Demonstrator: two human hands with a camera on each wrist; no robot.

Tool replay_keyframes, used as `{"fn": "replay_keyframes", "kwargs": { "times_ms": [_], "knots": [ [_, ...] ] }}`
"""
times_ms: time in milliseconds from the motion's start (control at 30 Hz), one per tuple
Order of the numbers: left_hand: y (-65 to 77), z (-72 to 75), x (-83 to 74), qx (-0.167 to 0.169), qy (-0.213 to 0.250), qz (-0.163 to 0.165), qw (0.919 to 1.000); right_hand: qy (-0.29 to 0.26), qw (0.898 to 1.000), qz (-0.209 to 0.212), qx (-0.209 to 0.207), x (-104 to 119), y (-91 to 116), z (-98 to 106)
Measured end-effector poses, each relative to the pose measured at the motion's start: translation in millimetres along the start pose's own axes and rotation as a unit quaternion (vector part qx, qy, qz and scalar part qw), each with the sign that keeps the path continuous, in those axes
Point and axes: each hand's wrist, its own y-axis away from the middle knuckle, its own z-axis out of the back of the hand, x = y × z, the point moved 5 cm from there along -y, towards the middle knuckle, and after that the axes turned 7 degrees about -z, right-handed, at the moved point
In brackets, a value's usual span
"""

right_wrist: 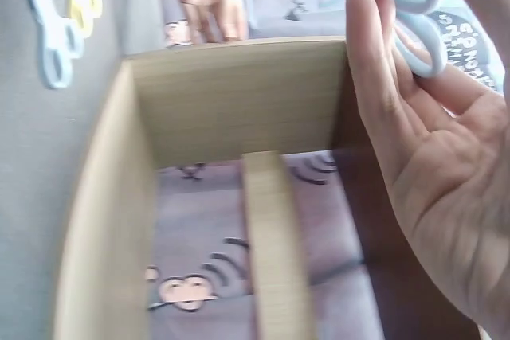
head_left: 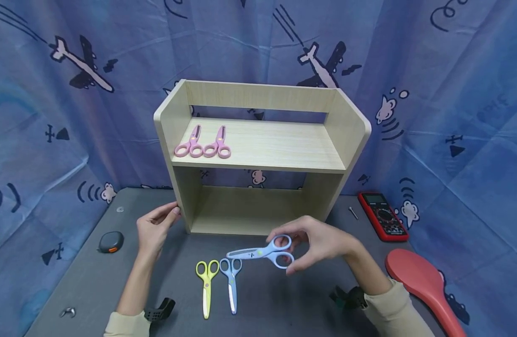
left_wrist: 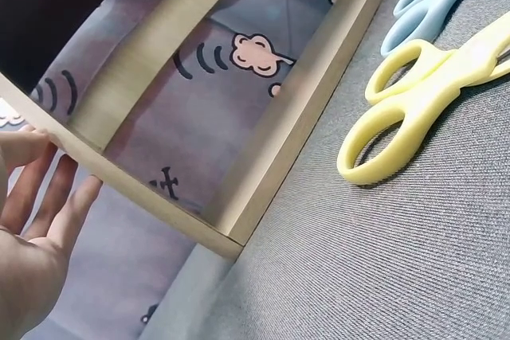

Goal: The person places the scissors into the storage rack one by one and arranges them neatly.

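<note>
My right hand (head_left: pixel 319 241) holds light blue scissors (head_left: pixel 258 253) by the handle loops, between thumb and fingers. They are raised in front of the lower shelf, blades pointing left. In the right wrist view, the handle (right_wrist: pixel 420 41) shows beside the fingertips. My left hand (head_left: pixel 155 230) touches the left side panel of a pale wooden shelf unit (head_left: pixel 264 167) with its fingertips; the left wrist view shows these fingers (left_wrist: pixel 70 212) against the panel's outer face. Yellow scissors (head_left: pixel 207 288) and a second blue pair (head_left: pixel 231 285) lie on the table, handles toward the unit. Two pink scissors (head_left: pixel 193 142) lie on the upper shelf's left.
A red multimeter (head_left: pixel 383 216), a small bolt (head_left: pixel 353 213) and a red paddle-shaped thing (head_left: pixel 422 281) lie at the right. At the left are a black tape measure (head_left: pixel 111 242), a washer (head_left: pixel 120 209) and a wing nut (head_left: pixel 67 311). A patterned blue curtain (head_left: pixel 127 93) hangs behind.
</note>
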Motion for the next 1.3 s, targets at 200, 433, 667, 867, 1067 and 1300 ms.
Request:
{"fn": "replay_keyframes", "kwargs": {
  "times_ms": [200, 433, 667, 867, 1067, 1300],
  "knots": [
    [-0.5, -0.1, 0.6, -0.001, 0.003, -0.001, 1.0000, 0.048, 0.993, 0.052, -0.097, 35, -4, 27],
    [-1.0, 0.2, 0.3, -0.001, 0.000, -0.004, 1.0000, 0.112, 0.970, 0.098, -0.194, 68, -18, 56],
    [-1.2, 0.3, 0.8, 0.003, 0.002, -0.003, 1.0000, 0.141, 0.950, 0.045, -0.275, 87, -41, 77],
    [-1.0, 0.8, 1.8, 0.003, 0.011, 0.001, 0.9999, 0.139, 0.941, 0.014, -0.309, 101, -60, 90],
    [-1.4, 0.6, 2.4, 0.001, 0.017, 0.003, 0.9998, 0.138, 0.932, -0.022, -0.334, 98, -80, 107],
    [-1.1, 0.7, 1.9, -0.002, 0.013, 0.003, 0.9999, 0.172, 0.915, -0.057, -0.362, 80, -106, 124]
  ]
}}
